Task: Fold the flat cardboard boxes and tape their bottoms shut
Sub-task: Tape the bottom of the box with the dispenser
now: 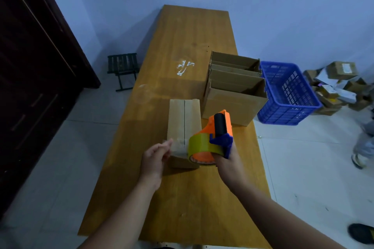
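A folded cardboard box stands bottom-up on the wooden table, its two flaps meeting in a centre seam. My right hand grips an orange and blue tape dispenser with a yellowish tape roll, held at the box's near right corner. A strip of clear tape runs from the roll over the box's near edge. My left hand, fingers straight, presses that tape end against the near left corner. Several folded open boxes stand in a row behind.
A blue plastic crate sits on the floor right of the table. Small parcels are piled beyond it. A dark folding stool stands left of the table, beside a dark door. Someone's legs show at the right edge.
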Available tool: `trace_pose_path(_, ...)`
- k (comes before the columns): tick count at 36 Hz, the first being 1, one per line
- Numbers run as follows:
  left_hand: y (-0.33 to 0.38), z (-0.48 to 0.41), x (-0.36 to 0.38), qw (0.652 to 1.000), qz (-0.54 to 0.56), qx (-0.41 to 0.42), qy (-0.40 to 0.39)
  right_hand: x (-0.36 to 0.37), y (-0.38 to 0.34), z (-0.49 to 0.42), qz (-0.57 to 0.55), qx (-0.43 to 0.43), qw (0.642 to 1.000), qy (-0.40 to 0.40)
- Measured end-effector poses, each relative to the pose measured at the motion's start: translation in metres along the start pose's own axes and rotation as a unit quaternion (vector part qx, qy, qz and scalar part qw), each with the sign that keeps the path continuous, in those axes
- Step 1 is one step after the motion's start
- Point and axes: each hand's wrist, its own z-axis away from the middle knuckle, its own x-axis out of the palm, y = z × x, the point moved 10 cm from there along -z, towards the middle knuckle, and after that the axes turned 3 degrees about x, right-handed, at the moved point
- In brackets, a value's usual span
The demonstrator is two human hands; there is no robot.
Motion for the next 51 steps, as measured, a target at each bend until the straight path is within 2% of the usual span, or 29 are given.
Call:
trace_pose_path(3,-0.003,0.001,-0.001,0.999,0.038,-0.014,-0.007,0.000,-0.005,0.001,0.005,-0.011,1.000,0.001)
trace_pose_path(6,-0.009,0.002,-0.001,0.999,0.031,-0.033,-0.016,0.000,-0.010,0.002,0.034,-0.029,0.999,0.003)
trace_pose_path(10,-0.013,0.004,-0.006,0.997,0.056,-0.049,-0.001,-0.006,-0.009,-0.002,0.049,-0.028,0.998,0.030)
trace_pose_path(14,-0.009,0.011,-0.005,0.998,0.059,-0.018,0.009,-0.011,-0.005,-0.007,0.101,-0.011,0.994,0.050)
trace_pose_path(18,-0.006,0.013,-0.012,0.998,0.019,0.016,0.062,-0.009,-0.006,-0.009,0.168,-0.022,0.984,0.047)
trace_pose_path(21,0.000,0.013,-0.017,0.991,-0.065,0.062,0.097,-0.008,-0.009,-0.009,0.209,-0.037,0.976,0.050)
trace_pose_path(28,0.017,0.016,-0.019,0.972,-0.169,0.096,0.131,0.003,-0.027,-0.008,0.363,-0.076,0.927,0.052)
trace_pose_path(41,0.009,0.000,-0.030,0.967,-0.218,0.008,0.134,0.018,-0.036,-0.005,0.458,-0.086,0.884,0.033)
trace_pose_path(51,-0.006,-0.010,-0.029,0.968,-0.226,-0.076,0.080,0.018,-0.036,-0.006,0.463,-0.084,0.882,0.035)
